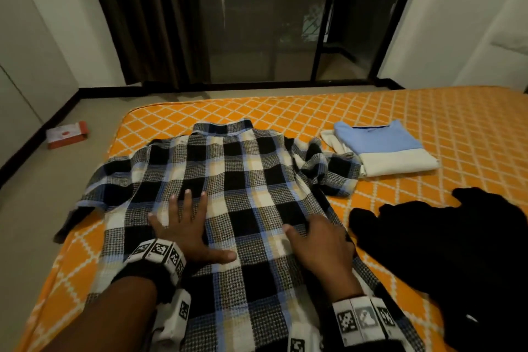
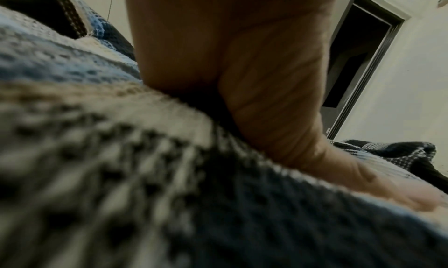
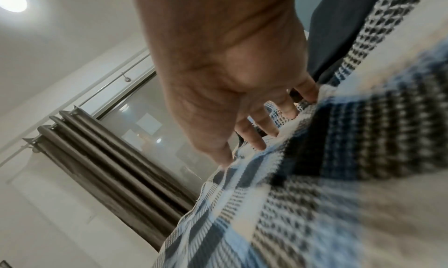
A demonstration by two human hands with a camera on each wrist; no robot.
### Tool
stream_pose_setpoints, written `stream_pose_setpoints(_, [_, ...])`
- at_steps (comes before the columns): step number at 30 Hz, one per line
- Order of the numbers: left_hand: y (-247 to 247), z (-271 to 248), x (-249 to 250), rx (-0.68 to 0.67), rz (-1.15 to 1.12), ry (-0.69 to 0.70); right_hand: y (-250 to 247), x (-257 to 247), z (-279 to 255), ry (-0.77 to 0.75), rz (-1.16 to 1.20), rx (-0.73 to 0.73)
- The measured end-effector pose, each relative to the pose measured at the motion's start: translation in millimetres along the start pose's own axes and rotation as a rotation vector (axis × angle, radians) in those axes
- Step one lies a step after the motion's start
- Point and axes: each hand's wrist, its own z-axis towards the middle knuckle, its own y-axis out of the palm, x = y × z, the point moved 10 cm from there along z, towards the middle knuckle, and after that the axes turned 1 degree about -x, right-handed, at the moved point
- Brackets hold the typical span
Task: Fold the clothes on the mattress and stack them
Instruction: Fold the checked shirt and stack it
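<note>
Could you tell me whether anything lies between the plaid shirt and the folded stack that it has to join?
Nothing visible does. The plaid shirt has its right sleeve bunched right up against the folded stack; the black garment lies nearer, off that path.

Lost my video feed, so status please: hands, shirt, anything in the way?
Left hand flat on black-and-white plaid shirt; right hand fingers down at its right edge. Shirt spread, unfolded. Black garment close right.
</note>
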Motion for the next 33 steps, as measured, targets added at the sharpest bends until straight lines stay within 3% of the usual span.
stream_pose_setpoints(3, [2.4,-0.2,0.2,-0.047,0.018,-0.016,-60.9,9.2,31.0,0.058,0.303,0.278])
stream_pose_setpoints(5, [4.7,1.4,-0.5,-0.064,0.033,-0.029,-93.3,24.0,67.3,0.16,0.347,0.349])
stream_pose_setpoints(6, [5.3,2.2,-1.1,-0.071,0.04,-0.036,-100.4,31.2,86.7,0.212,0.323,0.325])
stream_pose_setpoints(9, [6.2,3.7,-0.7,-0.089,0.055,-0.05,-85.5,39.5,128.8,0.207,0.099,0.039])
stream_pose_setpoints(11, [5.9,3.8,-1.2,-0.1,0.058,-0.049,-76.7,48.6,148.1,0.197,0.014,0.01])
stream_pose_setpoints(15, [8.9,1.3,0.0,-0.127,0.051,-0.043,-105.6,80.3,180.5,0.191,0.036,0.223])
stream_pose_setpoints(18, [9.6,3.5,0.2,-0.127,0.063,-0.049,-156.5,107.3,193.9,0.204,-0.036,0.373])
stream_pose_setpoints(21, [8.1,3.4,0.2,-0.115,0.082,-0.06,-194.8,122.7,202.8,0.191,0.075,0.498])
stream_pose_setpoints(25, [7.9,3.1,-0.1,-0.116,0.093,-0.074,-193.3,94.6,192.5,0.2,-0.15,0.604])
stream_pose_setpoints(27, [8.0,3.8,0.1,-0.114,0.096,-0.075,-175.5,41.0,179.5,-0.027,-0.355,0.671])
stream_pose_setpoints(28, [8.3,3.6,0.0,-0.114,0.1,-0.071,-153.1,8.1,176.8,-0.237,-0.43,0.637])
stream_pose_setpoints(30, [10.4,5.6,1.2,-0.116,0.09,-0.068,-91.6,-47.3,171.1,-0.576,-0.491,0.418])
stream_pose_setpoints(31, [9.5,4.9,1.6,-0.118,0.089,-0.065,-60.7,-66.9,169.7,-0.637,-0.505,0.255])
stream_pose_setpoints(33, [8.9,3.3,1.2,-0.114,0.092,-0.059,-7.1,-79.5,177.9,-0.558,-0.524,-0.063])
